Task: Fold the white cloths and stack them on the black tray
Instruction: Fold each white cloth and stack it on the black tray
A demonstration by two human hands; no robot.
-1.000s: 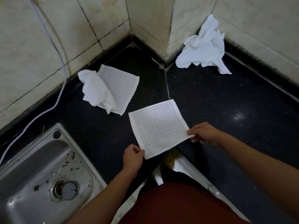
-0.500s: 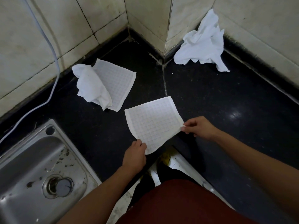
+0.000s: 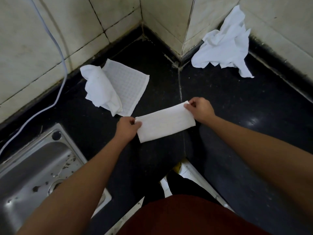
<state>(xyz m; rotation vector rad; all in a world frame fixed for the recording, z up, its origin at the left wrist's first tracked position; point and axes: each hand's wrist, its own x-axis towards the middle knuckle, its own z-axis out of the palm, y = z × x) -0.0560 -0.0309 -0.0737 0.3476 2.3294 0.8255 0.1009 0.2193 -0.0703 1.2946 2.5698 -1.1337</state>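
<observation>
A white cloth (image 3: pixel 165 122), folded in half into a long strip, lies on the black counter (image 3: pixel 237 102) in front of me. My left hand (image 3: pixel 127 128) pinches its left end. My right hand (image 3: pixel 199 110) pinches the far right corners. Behind it to the left lies a flat checked white cloth (image 3: pixel 128 92) with a crumpled white cloth (image 3: pixel 100 90) on top of it. Another crumpled white cloth (image 3: pixel 225 43) leans in the far right corner against the wall. No black tray is in view.
A steel sink (image 3: pixel 37 173) is set into the counter at the lower left. A white cable (image 3: pixel 55 53) hangs down the tiled wall at the left. Tiled walls form a jutting corner (image 3: pixel 184 28) behind the counter. My red-clad body fills the bottom edge.
The cloth was a flat open square held by its near corners. Both hands carried those corners away from me, and the cloth now lies folded in half.
</observation>
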